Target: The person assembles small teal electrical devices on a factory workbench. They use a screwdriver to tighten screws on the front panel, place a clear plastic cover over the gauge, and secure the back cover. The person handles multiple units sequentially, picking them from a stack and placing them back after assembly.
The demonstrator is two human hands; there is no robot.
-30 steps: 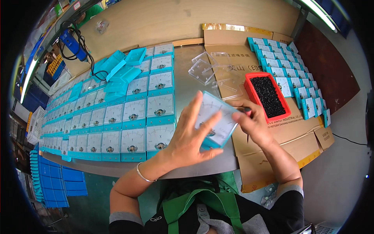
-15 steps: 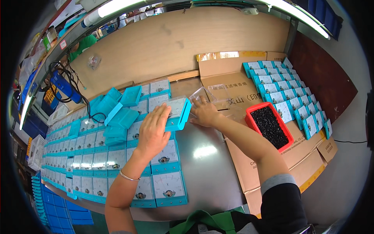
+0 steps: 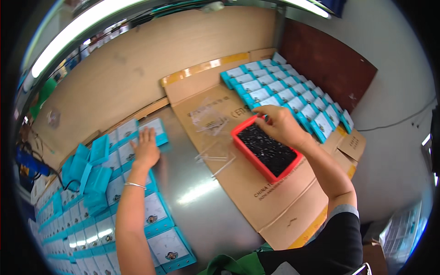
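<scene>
My left hand (image 3: 146, 150) lies with fingers stretched out on a teal-edged panel meter (image 3: 159, 127) with a white dial, at the far right corner of the left-hand rows. Over the far end of a red bin (image 3: 241, 145), my right hand (image 3: 283, 124) is curled with thumb and fingers drawn together. Whatever is between those fingertips is too small to make out. The bin holds many small black parts (image 3: 270, 151). Left of it, clear plastic covers (image 3: 215, 159) lie on the flattened cardboard (image 3: 250, 201).
Rows of similar meters (image 3: 169, 247) fill the left of the metal table (image 3: 188, 183), with empty teal cases (image 3: 96, 183) heaped on them. More meters (image 3: 275, 87) stand tilted in overlapping rows at the back right. A wooden board (image 3: 137, 59) closes off the back.
My left hand has let go of the meter it held up, and now rests on a meter at the rows' corner. My right hand has moved from a clear cover to the red bin. The view has turned right.
</scene>
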